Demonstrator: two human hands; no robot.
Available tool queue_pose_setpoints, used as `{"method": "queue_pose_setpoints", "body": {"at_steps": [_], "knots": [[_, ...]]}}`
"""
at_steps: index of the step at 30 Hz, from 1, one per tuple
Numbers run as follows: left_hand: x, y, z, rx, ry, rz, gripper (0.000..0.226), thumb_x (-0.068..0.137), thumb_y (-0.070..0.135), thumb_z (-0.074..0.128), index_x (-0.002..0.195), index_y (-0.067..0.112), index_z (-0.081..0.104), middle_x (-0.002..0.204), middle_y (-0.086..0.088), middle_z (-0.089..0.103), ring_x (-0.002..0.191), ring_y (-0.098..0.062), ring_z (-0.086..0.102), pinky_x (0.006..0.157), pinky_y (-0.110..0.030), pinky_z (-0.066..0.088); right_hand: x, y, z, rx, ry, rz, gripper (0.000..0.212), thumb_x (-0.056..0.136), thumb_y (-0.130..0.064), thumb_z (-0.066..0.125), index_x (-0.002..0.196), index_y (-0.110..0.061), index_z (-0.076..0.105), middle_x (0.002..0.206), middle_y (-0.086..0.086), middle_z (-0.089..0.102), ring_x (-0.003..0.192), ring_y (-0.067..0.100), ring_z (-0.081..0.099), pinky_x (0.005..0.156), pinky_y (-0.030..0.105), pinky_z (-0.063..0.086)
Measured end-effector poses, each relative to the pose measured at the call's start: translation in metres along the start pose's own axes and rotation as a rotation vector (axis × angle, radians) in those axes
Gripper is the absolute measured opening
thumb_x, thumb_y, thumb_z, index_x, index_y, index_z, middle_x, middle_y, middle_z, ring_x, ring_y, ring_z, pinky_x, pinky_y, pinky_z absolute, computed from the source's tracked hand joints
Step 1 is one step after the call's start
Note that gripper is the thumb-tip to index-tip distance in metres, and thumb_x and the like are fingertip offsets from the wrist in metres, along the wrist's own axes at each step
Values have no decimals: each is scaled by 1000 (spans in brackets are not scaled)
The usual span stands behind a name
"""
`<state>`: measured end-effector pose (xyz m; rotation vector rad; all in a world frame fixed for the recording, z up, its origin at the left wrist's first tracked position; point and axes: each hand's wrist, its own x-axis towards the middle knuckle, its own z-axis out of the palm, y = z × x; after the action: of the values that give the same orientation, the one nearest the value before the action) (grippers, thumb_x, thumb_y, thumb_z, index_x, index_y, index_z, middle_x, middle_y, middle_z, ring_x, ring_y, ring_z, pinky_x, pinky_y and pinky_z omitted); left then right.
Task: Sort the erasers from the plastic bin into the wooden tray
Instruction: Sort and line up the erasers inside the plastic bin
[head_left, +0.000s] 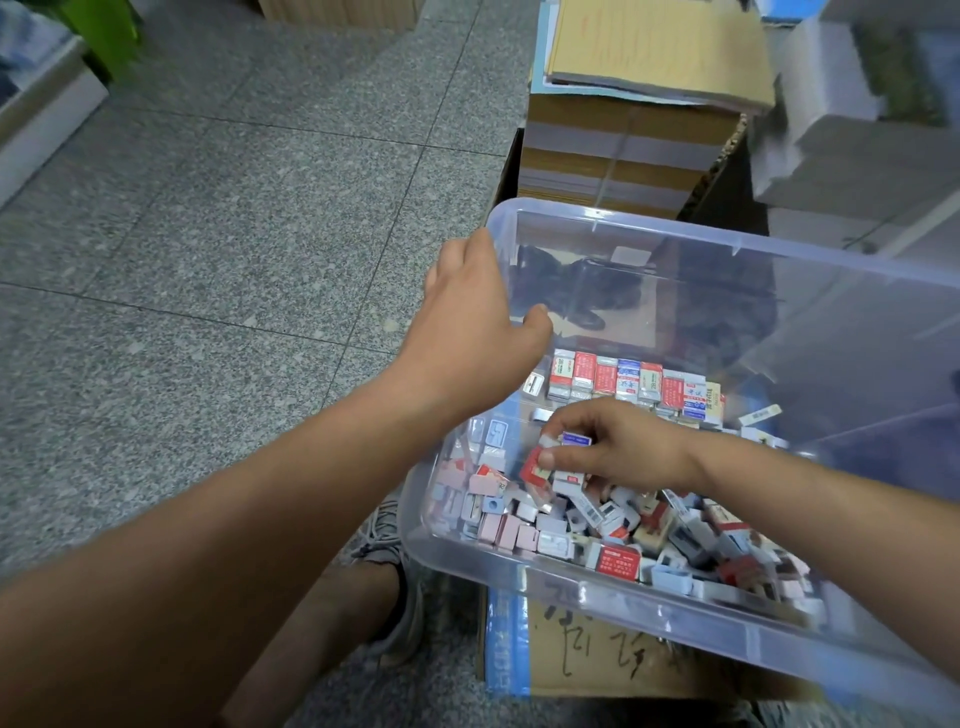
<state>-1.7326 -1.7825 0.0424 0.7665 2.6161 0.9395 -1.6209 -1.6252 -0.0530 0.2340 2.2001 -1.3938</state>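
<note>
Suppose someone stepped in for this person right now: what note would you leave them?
Left hand: grips the left wall of the clear plastic bin, thumb inside.
Right hand: fingers pinch a small red-wrapped eraser inside the bin.
Done: a row of wrapped erasers stands upright along the bin's far side.
Left: the loose pile of small erasers needs sorting; the wooden tray is not in view.

Clear glossy plastic bin (675, 244); speckled matt stone floor (234, 208).

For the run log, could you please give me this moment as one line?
left hand: holds plastic bin rim | right hand: pinches erasers inside bin | wooden tray: unseen
</note>
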Motion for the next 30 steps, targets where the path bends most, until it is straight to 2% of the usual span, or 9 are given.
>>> {"method": "queue_pose_setpoints", "body": {"at_steps": [3, 6, 8, 12, 16, 19, 23, 26, 30], "knots": [[-2, 1, 0, 53, -14, -16, 51, 92, 32, 60, 134, 12, 41, 135, -6, 39, 126, -24, 38, 104, -41, 40, -16, -10, -10, 96, 133, 37, 26, 91, -42, 71, 96, -17, 70, 75, -2, 64, 60, 23, 68, 50, 29, 53], [-11, 8, 0, 306, 52, 136, 59, 90, 31, 60, 142, 13, 38, 151, -11, 28, 141, -31, 25, 116, -46, 29, -41, -13, -17, 206, 289, 20, 25, 91, -44, 71, 89, -19, 71, 69, -9, 59, 61, 19, 60, 66, 43, 57], [-21, 19, 3, 322, -8, 267, 57, 91, 32, 61, 143, 18, 43, 149, -8, 37, 138, -29, 34, 114, -44, 32, -60, -17, -20, 327, 379, 28, 23, 92, -41, 71, 88, -18, 72, 69, -10, 58, 62, 17, 56, 71, 46, 58], [-49, 44, 19, -217, -588, -81, 45, 84, 41, 80, 119, 34, 52, 106, 2, 69, 98, -21, 70, 87, -42, 59, -94, -32, -20, 577, 546, 29, 22, 91, -32, 72, 90, -11, 73, 87, 15, 64, 68, 29, 58, 66, 43, 60], [-61, 53, 45, -701, -815, -268, 53, 86, 8, 80, 131, 17, 54, 90, -15, 74, 94, -33, 75, 89, -45, 61, -117, -35, -12, 600, 627, 32, 15, 93, -30, 71, 85, -17, 75, 86, 21, 68, 67, 30, 61, 70, 49, 58], [-61, 54, 50, -751, -870, -266, 46, 91, -7, 67, 131, 11, 55, 85, -19, 71, 93, -32, 75, 94, -43, 59, -127, -31, -10, 545, 652, 30, 16, 96, -28, 68, 90, -15, 74, 86, 8, 73, 66, 24, 64, 75, 56, 62], [-58, 49, 52, -706, -786, -366, 44, 94, -14, 48, 130, 12, 53, 80, -8, 69, 92, -29, 76, 93, -41, 59, -133, -22, -20, 266, 668, 60, 15, 95, -36, 69, 88, -23, 70, 86, 1, 73, 65, 22, 71, 55, 38, 61], [-54, 45, 53, -703, -766, -350, 54, 89, -15, 61, 133, 16, 53, 80, -6, 71, 95, -26, 74, 95, -38, 58, -133, -19, -20, 141, 556, 76, 19, 96, -36, 68, 86, -20, 67, 61, -8, 63, 47, 12, 60, 45, 25, 43], [-54, 46, 59, -687, -798, -234, 53, 83, -2, 79, 128, 16, 58, 109, -14, 74, 90, -22, 74, 86, -33, 60, -123, -14, -17, 122, 506, 66, 23, 92, -42, 72, 96, -20, 66, 72, -4, 64, 54, 2, 53, 55, 26, 44]]}}
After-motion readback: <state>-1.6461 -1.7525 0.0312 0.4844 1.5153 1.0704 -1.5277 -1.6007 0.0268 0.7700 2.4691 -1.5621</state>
